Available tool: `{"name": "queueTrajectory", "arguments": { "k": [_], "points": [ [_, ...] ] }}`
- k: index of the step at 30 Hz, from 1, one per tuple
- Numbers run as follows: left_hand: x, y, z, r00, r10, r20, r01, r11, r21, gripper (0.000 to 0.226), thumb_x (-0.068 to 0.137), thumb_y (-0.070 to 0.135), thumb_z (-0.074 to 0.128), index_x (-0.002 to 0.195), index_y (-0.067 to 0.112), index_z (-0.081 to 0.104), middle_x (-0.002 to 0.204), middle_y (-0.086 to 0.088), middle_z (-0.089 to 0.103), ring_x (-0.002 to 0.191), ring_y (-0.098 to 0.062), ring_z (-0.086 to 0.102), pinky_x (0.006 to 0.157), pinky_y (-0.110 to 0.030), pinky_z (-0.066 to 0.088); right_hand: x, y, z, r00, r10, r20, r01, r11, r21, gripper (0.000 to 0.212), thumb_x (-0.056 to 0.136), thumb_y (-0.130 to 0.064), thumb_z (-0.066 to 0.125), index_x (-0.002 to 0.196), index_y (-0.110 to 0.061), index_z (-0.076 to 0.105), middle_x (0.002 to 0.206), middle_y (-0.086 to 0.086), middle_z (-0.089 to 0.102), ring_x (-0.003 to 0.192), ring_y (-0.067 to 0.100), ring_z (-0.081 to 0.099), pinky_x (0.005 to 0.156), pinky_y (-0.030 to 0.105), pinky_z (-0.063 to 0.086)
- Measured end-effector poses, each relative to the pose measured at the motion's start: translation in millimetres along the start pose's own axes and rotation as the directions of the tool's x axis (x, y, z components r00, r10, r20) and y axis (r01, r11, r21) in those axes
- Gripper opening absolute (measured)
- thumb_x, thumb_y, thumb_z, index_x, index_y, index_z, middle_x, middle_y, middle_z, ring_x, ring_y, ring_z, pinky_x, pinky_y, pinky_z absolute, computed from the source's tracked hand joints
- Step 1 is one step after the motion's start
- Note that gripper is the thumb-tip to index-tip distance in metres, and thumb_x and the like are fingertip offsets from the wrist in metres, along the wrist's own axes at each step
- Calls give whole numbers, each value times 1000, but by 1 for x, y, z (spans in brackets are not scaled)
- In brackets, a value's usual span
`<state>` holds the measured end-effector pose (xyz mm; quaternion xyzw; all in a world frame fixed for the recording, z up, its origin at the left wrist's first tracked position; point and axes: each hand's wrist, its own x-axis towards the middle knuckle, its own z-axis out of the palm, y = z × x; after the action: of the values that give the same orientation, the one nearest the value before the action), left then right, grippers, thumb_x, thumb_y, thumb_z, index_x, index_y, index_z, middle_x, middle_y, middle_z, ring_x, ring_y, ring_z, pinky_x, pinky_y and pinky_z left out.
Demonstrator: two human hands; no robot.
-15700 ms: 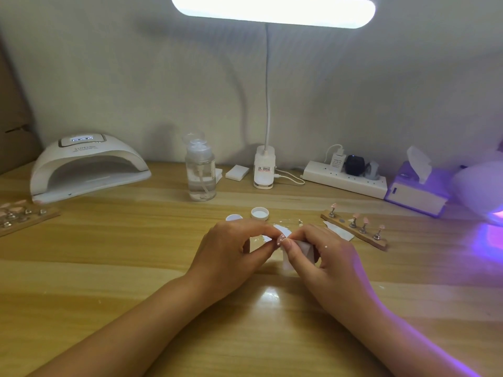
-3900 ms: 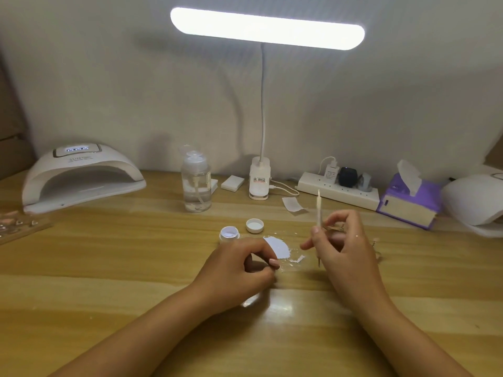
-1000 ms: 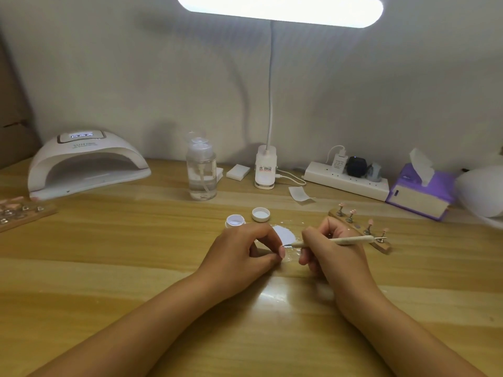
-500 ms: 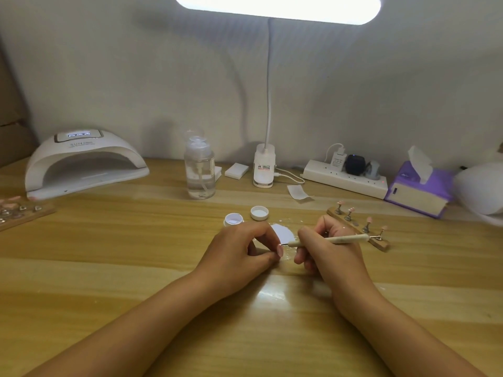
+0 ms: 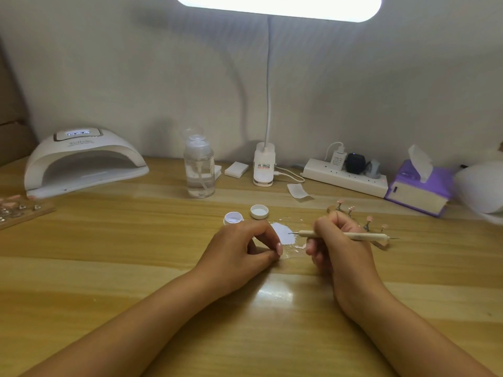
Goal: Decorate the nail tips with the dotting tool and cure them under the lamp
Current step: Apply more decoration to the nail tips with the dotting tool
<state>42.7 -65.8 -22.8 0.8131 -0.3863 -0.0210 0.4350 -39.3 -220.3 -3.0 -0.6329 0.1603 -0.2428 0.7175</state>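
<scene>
I logged right hand (image 5: 340, 248) curled round dotting tool (image 5: 362, 235), swung from upright to level in 4 s, tip at 9 o'clock over paper scrap (image 5: 284, 236). Couldn't tell whether pinched left hand (image 5: 239, 251) held anything. At 1 o'clock, nail tips (image 5: 369, 218) waited; I judged dotting next.

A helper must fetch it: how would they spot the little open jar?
Start at the desk lamp's white base and come toward the hands. Of two small white rounds there, the jar is the left one, just beyond the left hand, taller than the flat cap.
</scene>
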Motion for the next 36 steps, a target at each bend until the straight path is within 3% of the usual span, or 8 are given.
{"name": "queueTrajectory", "arguments": {
  "k": [7,13,21,36],
  "points": [
    [0,0,0,1000,-10,-4,10,1000,-15,15,83,18,74,79,30,67,81,25,67,52,0,51,57,-12,33,2,-10,-8,995,100,18,-102,978,180,30,91,-6,49,64,-18,43,43,1,44,39,9,34,39,19,28],
    [0,0,0,1000,-9,-6,9,1000,-10,15,83,17,74,79,30,67,82,25,67,52,0,51,57,-12,35,1,-11,-9,989,107,99,-116,988,100,32,89,-3,46,59,-16,42,40,1,39,39,11,29,41,22,25],
    [0,1,0,1000,-7,-6,7,1000,-6,15,83,16,74,79,30,67,80,25,66,52,-2,51,57,-13,34,-3,1,-1,996,-22,85,32,992,-118,30,82,-1,58,61,-14,41,47,12,57,37,11,43,37,18,35],
    [0,0,0,1000,-5,-13,5,1000,13,14,83,18,74,79,30,67,77,28,64,54,-1,52,56,-11,34,-3,2,0,992,-23,123,43,984,-170,38,79,-3,60,50,-24,48,50,15,62,39,11,49,39,19,40]
  ]
}}
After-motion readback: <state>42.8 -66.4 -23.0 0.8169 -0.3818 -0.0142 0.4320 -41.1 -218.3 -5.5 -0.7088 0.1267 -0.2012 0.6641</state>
